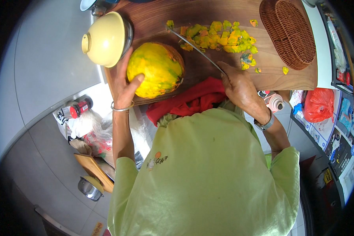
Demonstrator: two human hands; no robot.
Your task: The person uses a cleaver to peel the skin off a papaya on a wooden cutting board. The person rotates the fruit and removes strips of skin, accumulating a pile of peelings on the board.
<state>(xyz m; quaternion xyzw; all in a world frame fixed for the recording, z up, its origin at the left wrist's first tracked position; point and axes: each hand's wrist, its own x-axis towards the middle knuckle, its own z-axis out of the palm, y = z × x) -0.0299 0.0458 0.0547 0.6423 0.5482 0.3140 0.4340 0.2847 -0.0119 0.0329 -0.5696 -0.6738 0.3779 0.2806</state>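
Note:
My left hand steadies a large yellow-green pumpkin at its left side, thumb over the skin and fingers along the edge. The pumpkin rests near the front edge of a wooden table, with rough orange and dark patches on its right side. In my right hand is a knife; its thin blade is seen nearly edge-on and its handle is hidden in the fist. The blade reaches up and left, its tip at a bit of peel. Beyond it lies a loose pile of yellow and orange peel pieces.
A pale yellow bowl lies tipped on its side against a metal bowl by my left hand. A brown wicker basket sits at the table's right end. Crumpled red cloth lies between my body and the table edge. Plastic bags are at lower left.

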